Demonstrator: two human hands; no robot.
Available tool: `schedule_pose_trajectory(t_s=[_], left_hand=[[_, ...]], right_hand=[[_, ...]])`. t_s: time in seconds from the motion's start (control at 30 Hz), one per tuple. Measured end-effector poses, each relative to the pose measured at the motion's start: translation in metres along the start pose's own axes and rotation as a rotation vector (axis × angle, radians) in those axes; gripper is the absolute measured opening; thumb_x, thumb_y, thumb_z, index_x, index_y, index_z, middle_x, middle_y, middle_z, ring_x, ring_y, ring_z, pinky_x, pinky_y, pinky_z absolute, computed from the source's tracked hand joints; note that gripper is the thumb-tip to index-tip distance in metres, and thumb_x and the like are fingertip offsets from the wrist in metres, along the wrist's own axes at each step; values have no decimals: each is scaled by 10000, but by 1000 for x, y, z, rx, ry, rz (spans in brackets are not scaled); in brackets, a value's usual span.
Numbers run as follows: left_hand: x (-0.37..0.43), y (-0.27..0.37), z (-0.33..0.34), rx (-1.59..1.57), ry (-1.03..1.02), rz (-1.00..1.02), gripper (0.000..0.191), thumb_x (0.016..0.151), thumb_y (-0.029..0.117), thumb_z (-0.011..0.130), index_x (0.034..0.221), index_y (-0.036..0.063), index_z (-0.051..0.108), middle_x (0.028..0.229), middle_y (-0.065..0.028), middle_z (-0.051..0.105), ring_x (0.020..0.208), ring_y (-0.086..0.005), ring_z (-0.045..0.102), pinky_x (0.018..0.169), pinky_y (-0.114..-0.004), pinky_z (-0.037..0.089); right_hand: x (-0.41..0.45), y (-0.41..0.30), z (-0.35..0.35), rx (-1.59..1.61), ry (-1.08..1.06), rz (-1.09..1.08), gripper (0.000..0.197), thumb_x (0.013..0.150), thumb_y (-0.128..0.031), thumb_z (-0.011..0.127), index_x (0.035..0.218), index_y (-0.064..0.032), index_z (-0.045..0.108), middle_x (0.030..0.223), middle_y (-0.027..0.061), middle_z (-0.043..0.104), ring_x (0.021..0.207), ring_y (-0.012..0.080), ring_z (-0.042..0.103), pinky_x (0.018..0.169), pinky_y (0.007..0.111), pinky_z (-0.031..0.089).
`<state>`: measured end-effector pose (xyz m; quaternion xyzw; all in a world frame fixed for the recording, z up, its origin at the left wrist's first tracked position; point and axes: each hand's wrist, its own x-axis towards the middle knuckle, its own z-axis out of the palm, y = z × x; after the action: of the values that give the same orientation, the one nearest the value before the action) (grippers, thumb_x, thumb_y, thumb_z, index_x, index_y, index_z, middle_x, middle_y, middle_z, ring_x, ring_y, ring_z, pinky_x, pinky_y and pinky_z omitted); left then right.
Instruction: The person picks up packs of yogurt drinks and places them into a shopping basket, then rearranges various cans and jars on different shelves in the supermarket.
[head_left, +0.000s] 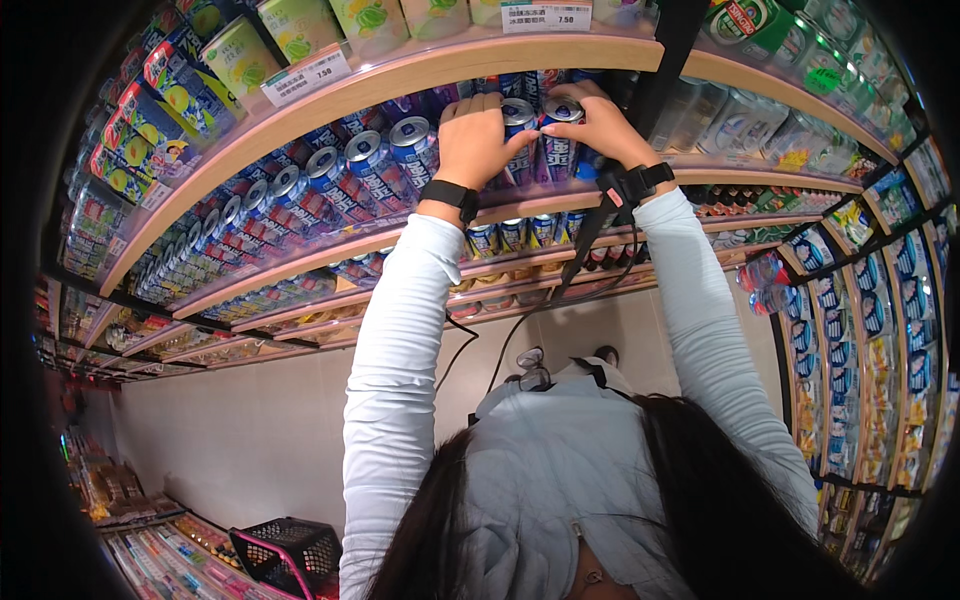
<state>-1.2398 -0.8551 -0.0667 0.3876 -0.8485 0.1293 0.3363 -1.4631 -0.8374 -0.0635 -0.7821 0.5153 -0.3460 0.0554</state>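
Two purple-and-blue drink cans stand upright side by side at the front of a shelf, a left can (518, 156) and a right can (560, 154). My left hand (474, 142) is on the left can, its thumb across the front near the top and its fingers on the far left side. Around the upper part of the right can, my right hand (604, 124) has its thumb in front and its fingers behind the lid. The thumb tips nearly meet between the cans. A row of similar cans (367, 169) runs left along this shelf.
Above, a wooden shelf edge (480, 56) with price tags carries pale green RIO cans (371, 26). A black upright post (667, 60) stands right of my hands. Cables (517, 322) hang below my wrists. A black shopping basket (289, 555) lies lower left; packaged goods (874, 315) line the right shelves.
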Motion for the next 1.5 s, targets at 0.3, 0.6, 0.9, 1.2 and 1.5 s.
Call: schedule_pose_trajectory(t_s=[0.3, 0.6, 0.9, 1.2, 1.5], left_hand=[[-11, -7, -23, -283, 40, -17, 476, 856, 352, 632, 1151, -17, 570, 1045, -199, 634, 995, -370, 587, 895, -426, 443], [-100, -27, -75, -286, 219, -101, 417, 822, 225, 665, 1159, 16, 536, 1099, -174, 581, 1053, -364, 530, 917, -437, 402], [-202, -46, -101, -288, 145, -446, 418, 836, 168, 643, 1187, -14, 507, 1116, -207, 567, 1053, -386, 527, 911, -429, 416], [-323, -47, -90, -392, 68, -869, 410, 843, 148, 635, 1204, 3, 504, 1135, -207, 554, 1055, -372, 542, 898, -393, 439], [-314, -133, -115, -248, 53, -789, 362, 815, 70, 639, 1152, 0, 528, 1102, -191, 581, 1071, -363, 544, 913, -400, 432]], right_hand=[[-2, -8, -6, 34, -37, -9, 634, 732, -363, 768, 1214, -7, 562, 1202, 177, 554, 1124, 308, 539, 957, 360, 409], [-5, -5, 0, 72, 25, -18, 576, 727, -316, 765, 1169, 4, 582, 1124, 177, 576, 1062, 329, 557, 901, 365, 433], [-14, -22, 18, -114, 281, -147, 390, 780, -179, 711, 1111, -5, 598, 1068, 181, 593, 981, 349, 577, 859, 378, 453], [-19, -139, 91, 117, 498, -232, 226, 822, -36, 606, 1045, 2, 610, 1137, 152, 557, 1070, 321, 516, 949, 395, 384], [11, -200, 235, 394, -216, -101, 253, 822, -105, 656, 1063, -32, 637, 613, 140, 570, 525, 271, 559, 495, 359, 411]])
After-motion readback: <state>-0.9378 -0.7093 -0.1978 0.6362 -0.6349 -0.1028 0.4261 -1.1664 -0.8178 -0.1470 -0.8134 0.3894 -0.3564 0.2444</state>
